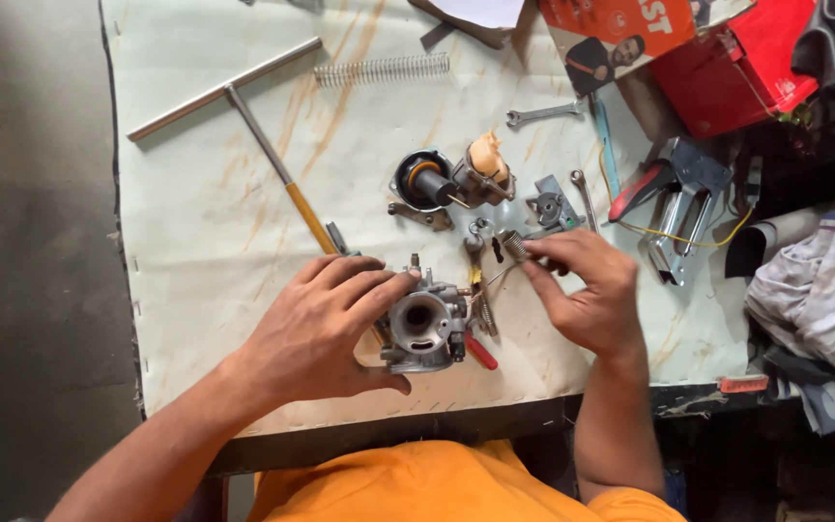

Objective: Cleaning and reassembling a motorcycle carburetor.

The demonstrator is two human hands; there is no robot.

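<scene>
Grey cast metal, dull and knobbly, made up the carburettor body (424, 329) that I saw standing near the front edge of the tabletop (195, 242), its round bore facing up at me. My left hand (326, 324) lay palm-down over its left side, fingers together and pressed against the casting, thumb tucked under the lower edge. My right hand (587, 290) sat just to the right, wrist bent inward, thumb and forefinger pinched shut on a small coiled spring (513, 243) with a thin wire trailing from it toward the body. What lay beneath that palm I could not make out.

The tabletop wore a pale, rust-streaked sheet with a ragged cut edge. On it lay a steel T-handle wrench (244, 106) with a yellow shaft, partly hidden under my left hand, a long bright coil spring (382, 69), a slim open-ended spanner (543, 114), a black round cap (419, 180) and a red-handled metal tool (674, 198). A red box (736, 68) was cut off at the top edge, and crumpled cloth (819, 290) spilled off the right.
</scene>
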